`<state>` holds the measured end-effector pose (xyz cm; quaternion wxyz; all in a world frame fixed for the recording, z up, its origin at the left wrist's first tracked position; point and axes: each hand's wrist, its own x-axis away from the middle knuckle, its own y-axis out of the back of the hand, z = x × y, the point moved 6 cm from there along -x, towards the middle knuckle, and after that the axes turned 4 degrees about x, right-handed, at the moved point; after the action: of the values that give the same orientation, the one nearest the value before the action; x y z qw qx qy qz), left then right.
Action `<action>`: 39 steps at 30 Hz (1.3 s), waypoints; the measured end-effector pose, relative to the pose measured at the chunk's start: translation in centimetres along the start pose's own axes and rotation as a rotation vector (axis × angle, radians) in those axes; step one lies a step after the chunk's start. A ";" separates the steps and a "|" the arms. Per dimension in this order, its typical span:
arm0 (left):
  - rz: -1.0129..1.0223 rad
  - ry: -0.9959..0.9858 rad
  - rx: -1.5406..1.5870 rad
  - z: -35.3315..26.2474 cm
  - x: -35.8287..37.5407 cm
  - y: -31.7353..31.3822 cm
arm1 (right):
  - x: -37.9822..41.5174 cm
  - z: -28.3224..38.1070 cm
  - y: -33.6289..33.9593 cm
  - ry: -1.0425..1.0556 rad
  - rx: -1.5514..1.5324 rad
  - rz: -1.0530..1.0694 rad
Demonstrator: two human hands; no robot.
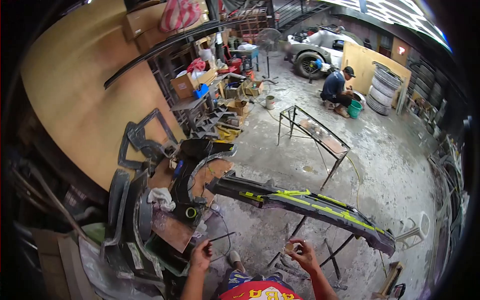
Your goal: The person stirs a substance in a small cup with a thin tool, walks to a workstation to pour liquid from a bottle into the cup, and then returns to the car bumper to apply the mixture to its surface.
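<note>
My left hand (201, 256) is closed around one end of a thin dark stick (223, 237), which points to the right. My right hand (303, 256) pinches a small round tan object with a pale rim (289, 247); its kind is too small to make out. Beyond both hands lies a long black car body panel (285, 201), raised on dark metal legs. Strips of yellow-green masking tape (330, 208) run along it. Neither hand touches the panel.
On the left, a bench (172, 231) bears black car parts, a white rag (161, 199) and a tape roll (191, 212). A metal frame table (315, 131) stands ahead. Farther back, a person (337, 90) squats by a green bucket (354, 109). A white plastic chair (414, 231) is at right.
</note>
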<state>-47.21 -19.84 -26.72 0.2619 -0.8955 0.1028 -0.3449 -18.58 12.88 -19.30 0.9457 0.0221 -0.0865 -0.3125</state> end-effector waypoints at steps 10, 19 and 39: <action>-0.281 -0.349 0.151 -10.2 3.3 18.3 | -2.1 2.8 -13.4 -0.038 0.007 0.233; -0.365 -0.424 -0.147 -22.1 0.3 29.8 | -3.3 -0.1 -31.7 -0.110 -0.028 0.288; -0.490 -0.144 -0.640 -12.3 -22.4 50.9 | -22.5 -32.6 -64.9 -0.143 0.331 0.594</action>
<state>-72.24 -59.38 -59.10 -0.1132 -0.9516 -0.0301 -0.2842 -68.67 -26.26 -60.97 0.9705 0.1272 -0.2045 -0.0060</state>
